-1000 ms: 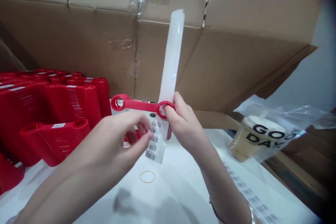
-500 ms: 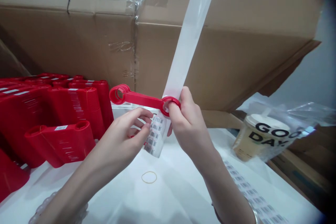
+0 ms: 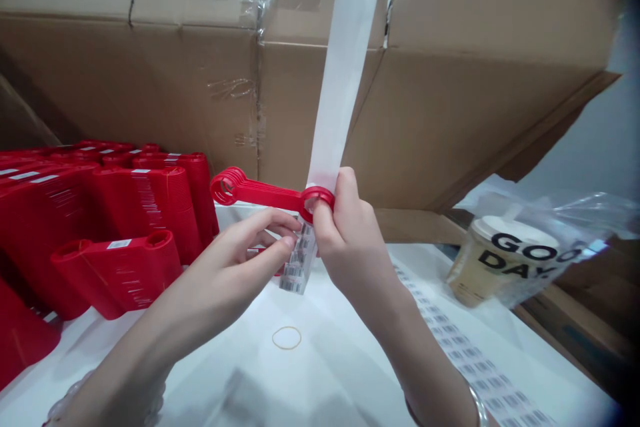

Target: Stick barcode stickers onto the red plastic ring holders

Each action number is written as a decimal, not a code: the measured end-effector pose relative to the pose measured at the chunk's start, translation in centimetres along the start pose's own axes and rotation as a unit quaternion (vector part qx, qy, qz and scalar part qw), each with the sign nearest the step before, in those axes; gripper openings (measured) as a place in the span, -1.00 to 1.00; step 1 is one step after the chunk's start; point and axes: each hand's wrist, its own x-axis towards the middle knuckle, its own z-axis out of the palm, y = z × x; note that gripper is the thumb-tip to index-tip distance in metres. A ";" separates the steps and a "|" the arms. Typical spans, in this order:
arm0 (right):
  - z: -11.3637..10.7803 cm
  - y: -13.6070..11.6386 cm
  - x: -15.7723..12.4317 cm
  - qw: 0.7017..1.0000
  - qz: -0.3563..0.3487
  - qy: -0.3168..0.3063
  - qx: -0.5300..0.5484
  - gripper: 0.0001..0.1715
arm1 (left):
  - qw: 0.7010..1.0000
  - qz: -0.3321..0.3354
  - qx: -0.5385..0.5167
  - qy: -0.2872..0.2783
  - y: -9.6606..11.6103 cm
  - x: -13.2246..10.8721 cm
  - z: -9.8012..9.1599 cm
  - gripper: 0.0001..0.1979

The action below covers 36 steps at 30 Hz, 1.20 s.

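My right hand (image 3: 353,227) is closed round one end of a small stack of red plastic pieces (image 3: 273,194), long bars with a ring at each end. The same hand grips a strip of barcode labels (image 3: 296,270), whose pale backing (image 3: 340,73) rises above the hand. The printed part hangs below the stack. My left hand (image 3: 245,247) is curled, with thumb and forefinger together at the strip's left edge. Its other fingertips are partly hidden. A thin rubber band (image 3: 287,338) lies on the white table (image 3: 300,387) below both hands.
Stacks of similar red pieces (image 3: 145,203) fill the left side, a smaller bundle (image 3: 117,273) in front. Cardboard boxes (image 3: 200,87) stand behind. At right are a bagged drink cup (image 3: 505,260) and another label sheet (image 3: 465,353) under my right forearm.
The backing has swung left and stands more upright. The red stack has turned, so more of its layers show. The hanging labels have tilted, with my left fingers still at their edge.
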 end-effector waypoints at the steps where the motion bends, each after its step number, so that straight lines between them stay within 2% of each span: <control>1: 0.0 0.0 0.0 1.000 0.000 -0.001 -0.001 -0.82 | 1.000 -0.007 -0.005 -0.005 0.2 -0.1 0.0 -0.69; 6: 0.1 0.5 0.2 1.000 0.004 -0.010 0.025 -0.83 | 0.999 -0.002 -0.040 -0.034 0.4 -0.1 -0.2 -0.69; 12: -0.4 1.4 0.9 1.000 0.016 0.015 -0.021 -0.85 | 0.978 0.004 -0.178 -0.109 1.0 -1.0 -0.9 -0.79; 13: -0.5 1.5 1.0 0.999 0.026 0.016 -0.020 -0.86 | 0.977 0.004 -0.189 -0.094 1.2 -1.1 -1.0 -0.78; 15: -0.8 1.6 1.1 0.999 0.047 0.015 0.005 -0.87 | 0.980 0.001 -0.196 -0.023 1.6 -1.2 -1.1 -0.78; 17: -1.1 1.5 1.0 0.996 0.065 0.003 0.061 -0.88 | 0.981 0.006 -0.183 0.063 1.8 -1.1 -1.0 -0.79; 19: -1.3 1.3 0.8 0.988 0.080 -0.022 0.129 -0.86 | 0.980 0.021 -0.163 0.109 1.7 -0.7 -0.9 -0.76; 22: -1.7 0.4 0.5 0.968 0.119 -0.073 0.209 -0.82 | 0.982 0.037 -0.134 0.132 1.2 -0.2 -0.9 -0.67; 26: -1.8 -1.0 0.0 0.937 0.182 -0.138 0.263 -0.84 | 0.974 0.058 -0.111 0.189 0.9 -0.1 -0.9 -0.74; 30: -1.4 -1.2 -0.7 0.937 0.191 -0.130 0.263 -0.83 | 0.960 0.081 -0.152 0.222 1.0 0.0 -0.8 -0.77; 36: -1.1 -1.0 -1.0 0.943 0.171 -0.103 0.267 -0.83 | 0.969 0.059 -0.130 0.202 0.7 -0.2 -1.0 -0.72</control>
